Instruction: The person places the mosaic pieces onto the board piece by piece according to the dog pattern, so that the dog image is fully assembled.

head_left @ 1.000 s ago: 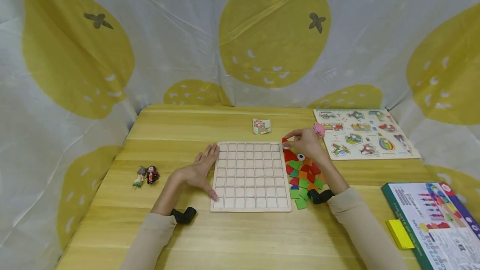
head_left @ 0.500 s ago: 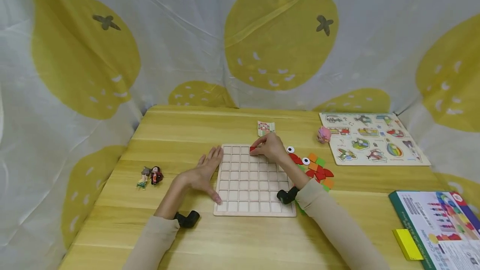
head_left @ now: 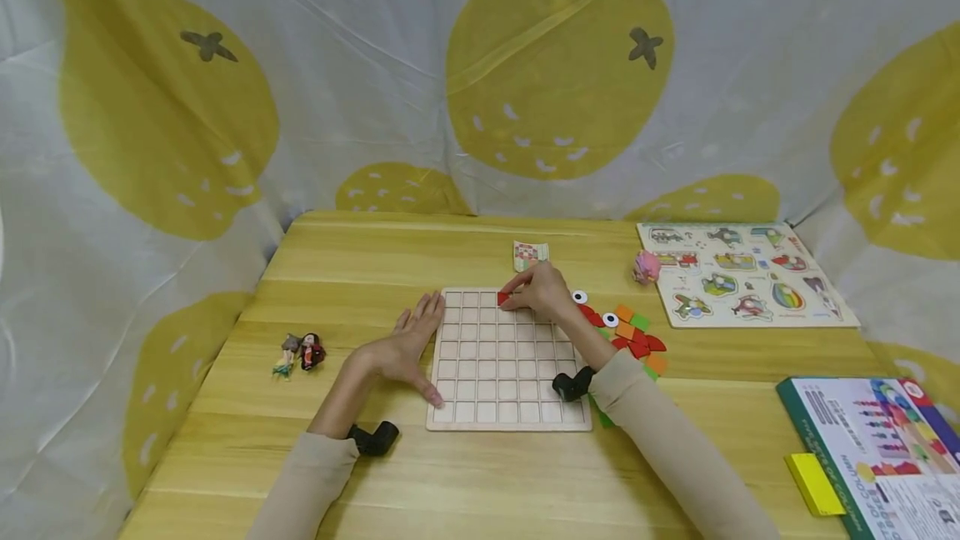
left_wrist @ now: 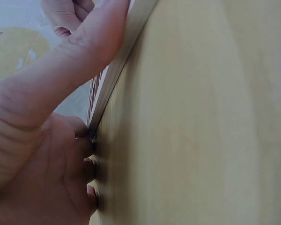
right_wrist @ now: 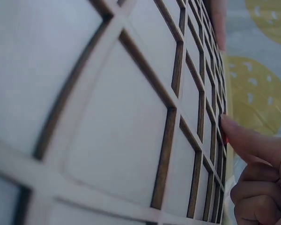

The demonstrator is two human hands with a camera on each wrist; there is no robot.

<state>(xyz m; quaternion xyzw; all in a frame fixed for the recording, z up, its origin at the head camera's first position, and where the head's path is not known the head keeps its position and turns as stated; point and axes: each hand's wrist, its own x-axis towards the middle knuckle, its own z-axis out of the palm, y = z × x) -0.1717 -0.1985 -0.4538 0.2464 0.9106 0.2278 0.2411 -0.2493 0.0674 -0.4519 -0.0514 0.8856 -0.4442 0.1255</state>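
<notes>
A pale wooden grid board point(head_left: 487, 350) lies flat in the middle of the table. My left hand point(head_left: 399, 350) rests along its left side, fingers spread near the far corner and thumb at the near one. In the left wrist view, that thumb point(left_wrist: 84, 56) lies against the board's edge point(left_wrist: 113, 70). Over the far row, my right hand point(head_left: 542, 290) pinches a small red tile point(head_left: 502, 298) at a cell near the middle. From the right wrist, only a sliver of red shows under the fingertips point(right_wrist: 230, 125).
Loose coloured tiles point(head_left: 637, 344) lie right of the board, partly behind the right forearm, with two eye discs. A small patterned card point(head_left: 531, 254) sits behind. Further right are a pink figure point(head_left: 647, 267), a picture puzzle point(head_left: 757, 307), a box point(head_left: 885, 432) and a yellow block point(head_left: 814, 483). Small dolls point(head_left: 310, 352) lie left.
My right hand has moved left from the tile pile to the board's far row, carrying the red tile, and has stayed there over the last half second. The left hand keeps its place.
</notes>
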